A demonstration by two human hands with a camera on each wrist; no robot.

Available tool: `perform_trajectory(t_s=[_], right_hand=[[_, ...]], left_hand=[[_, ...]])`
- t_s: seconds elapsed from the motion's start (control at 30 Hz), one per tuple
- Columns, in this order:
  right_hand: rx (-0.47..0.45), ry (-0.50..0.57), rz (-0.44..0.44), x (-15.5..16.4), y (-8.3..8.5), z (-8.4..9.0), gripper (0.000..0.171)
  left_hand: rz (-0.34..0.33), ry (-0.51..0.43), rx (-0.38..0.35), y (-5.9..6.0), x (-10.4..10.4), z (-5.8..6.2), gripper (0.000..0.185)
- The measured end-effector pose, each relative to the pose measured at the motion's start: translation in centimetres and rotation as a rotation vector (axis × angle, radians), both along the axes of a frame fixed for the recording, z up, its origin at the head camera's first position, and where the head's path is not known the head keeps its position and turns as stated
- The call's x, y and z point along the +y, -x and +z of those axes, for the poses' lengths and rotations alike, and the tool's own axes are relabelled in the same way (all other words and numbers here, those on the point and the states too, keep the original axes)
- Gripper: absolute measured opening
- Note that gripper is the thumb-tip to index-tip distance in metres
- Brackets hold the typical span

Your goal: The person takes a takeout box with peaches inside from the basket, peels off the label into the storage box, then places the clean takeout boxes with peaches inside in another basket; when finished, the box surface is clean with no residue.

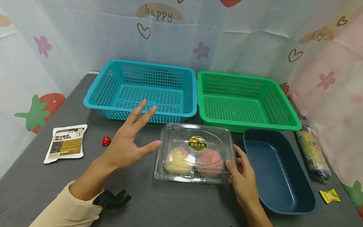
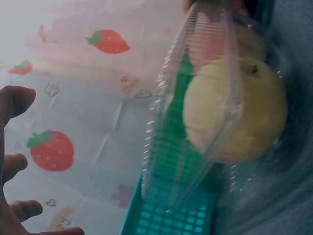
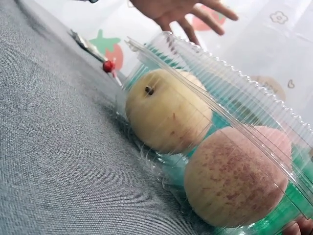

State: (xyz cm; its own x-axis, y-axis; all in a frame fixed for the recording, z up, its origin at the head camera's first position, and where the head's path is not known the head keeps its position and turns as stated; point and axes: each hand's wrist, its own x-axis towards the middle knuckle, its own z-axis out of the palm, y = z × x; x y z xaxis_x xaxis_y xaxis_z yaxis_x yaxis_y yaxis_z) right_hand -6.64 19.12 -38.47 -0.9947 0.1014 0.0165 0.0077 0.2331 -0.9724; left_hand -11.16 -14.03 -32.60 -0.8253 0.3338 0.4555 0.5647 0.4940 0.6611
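Observation:
A clear plastic clamshell box (image 1: 184, 130) with an oval fruit label on its lid lies in the middle of the dark cloth. Inside sit two peaches, a pale yellow peach (image 1: 175, 164) on the left and a pinker peach (image 1: 213, 164) on the right. My right hand (image 1: 243, 178) grips the box's right edge, thumb on top. Its fingers beneath are partly hidden. To the left of the box, my left hand (image 1: 124, 143) hovers with spread fingers, holding nothing. The right wrist view shows the yellow peach (image 3: 166, 110) and the reddish peach (image 3: 234, 178) through the plastic.
Behind the box stand a blue basket (image 1: 147, 108) and a green basket (image 1: 249, 123). A navy basin (image 1: 278, 176) is at the right, beside a long wrapped package (image 1: 313, 149) and a yellow candy (image 1: 329, 196). At left lie a white pouch (image 1: 66, 142) and a red candy (image 1: 106, 141).

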Motion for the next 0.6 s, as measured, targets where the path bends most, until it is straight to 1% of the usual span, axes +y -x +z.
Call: perform_trajectory(t_s=[0.2, 0.47, 0.6], right_hand=[[0.005, -0.004, -0.001, 0.0, 0.0, 0.0, 0.053], [-0.008, -0.001, -0.001, 0.0, -0.1, 0.0, 0.054], [-0.015, -0.001, -0.001, 0.0, 0.0, 0.0, 0.054]], left_hand=[[-0.018, 0.035, -0.102, 0.0, 1.0, -0.7, 0.083], [-0.017, 0.138, -0.275, 0.3, 1.9, -1.4, 0.085], [-0.016, 0.178, -0.331, 0.7, 2.2, -1.9, 0.086]])
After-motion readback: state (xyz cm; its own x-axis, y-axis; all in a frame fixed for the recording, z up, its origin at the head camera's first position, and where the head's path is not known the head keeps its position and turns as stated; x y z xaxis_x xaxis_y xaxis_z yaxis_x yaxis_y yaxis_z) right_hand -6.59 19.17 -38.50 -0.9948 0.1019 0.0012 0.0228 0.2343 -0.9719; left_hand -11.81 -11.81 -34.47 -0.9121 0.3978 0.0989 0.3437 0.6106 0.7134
